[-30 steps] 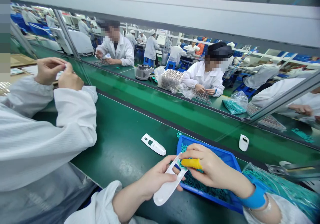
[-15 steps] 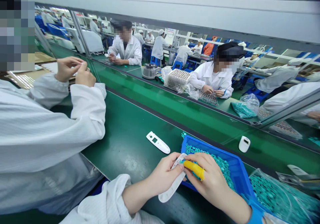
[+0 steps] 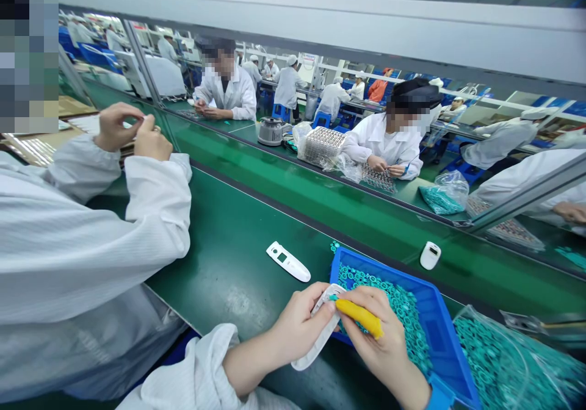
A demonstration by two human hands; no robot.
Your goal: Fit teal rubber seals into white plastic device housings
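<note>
My left hand [image 3: 302, 324] is closed around a white plastic shell [image 3: 315, 343], long and hollow, its inner side turned up. At the shell's far end sits a small teal ring [image 3: 332, 298], partly covered by fingers. My right hand [image 3: 378, 330], a yellow finger cot [image 3: 359, 317] on one finger, pinches at that ring. Just beyond the hands stands a blue bin [image 3: 446, 337] filled with teal rings [image 3: 407, 312]. A second white shell [image 3: 288, 262], with a window and a round hole, lies on the green table to the left of the bin.
A clear bag of teal rings [image 3: 508, 361] lies right of the bin. Behind runs a green conveyor belt [image 3: 366, 215] carrying a white device [image 3: 430, 255]. At left a co-worker's sleeve [image 3: 160, 215] reaches over the table. Other people sit across the belt.
The white device on the belt has moved left. My right hand has shifted slightly, showing more of the shell's far end. The left hand keeps its hold.
</note>
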